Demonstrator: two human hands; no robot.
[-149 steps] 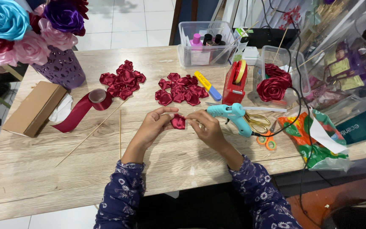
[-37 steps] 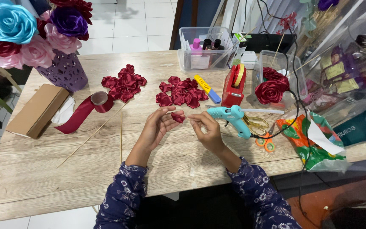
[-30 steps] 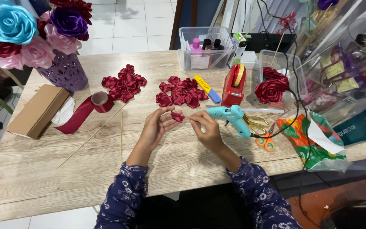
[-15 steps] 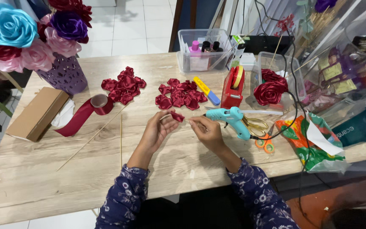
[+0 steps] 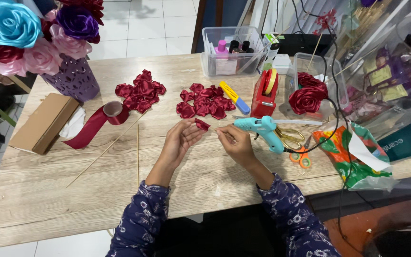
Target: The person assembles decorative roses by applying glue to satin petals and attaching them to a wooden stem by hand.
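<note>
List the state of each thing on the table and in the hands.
Left hand: holding a folded red ribbon petal.
Right hand: fingers pinched near the petal.
Glue gun: lying on table.
Ribbon roll: partly unrolled.
Clear bin: open.
Scissors: lying flat.

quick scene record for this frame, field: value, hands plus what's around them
left hand: pinches a folded dark red ribbon petal at its fingertips
right hand: fingers pinched near the petal; what they hold is too small to tell
nearest tool: teal glue gun, lying right of the right hand
petal piles: two heaps of red petals behind the hands
ribbon roll: partly unrolled, to the left
surface: wooden table
</note>
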